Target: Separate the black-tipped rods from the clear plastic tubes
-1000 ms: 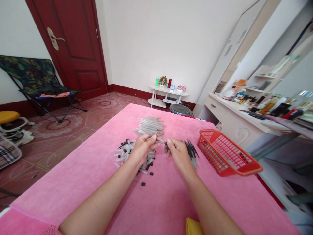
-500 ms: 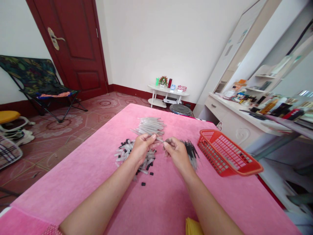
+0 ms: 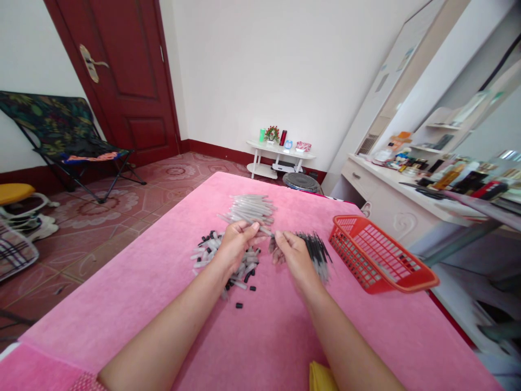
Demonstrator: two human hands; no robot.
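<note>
Thumb and fingers of my left hand [image 3: 236,243] are closed on a thin, translucent grey pen barrel [image 3: 265,231], which points to the right. At its right end, my right hand [image 3: 293,251] pinches with the thumb against the fingers; a small dark bit shows there, too blurred to make out. Beyond my hands lies a stack of finished-looking translucent barrels [image 3: 251,207], side by side. Under and around my left hand spreads a pile of clear caps and short black plugs [image 3: 247,267]. Dark, thin pen refills [image 3: 319,252] lie bunched just right of my right hand.
A red plastic basket [image 3: 378,255] stands at the right of the pink-covered table [image 3: 134,304]. Two loose black plugs [image 3: 239,306] lie nearer me. Yellow cloth [image 3: 321,377] shows at the near edge. A cluttered dresser [image 3: 391,190] is beyond the basket.
My right thumb has shifted slightly up and forward at the barrel's right end, and its fingers have curled beneath. My left hand keeps its hold, almost still.
</note>
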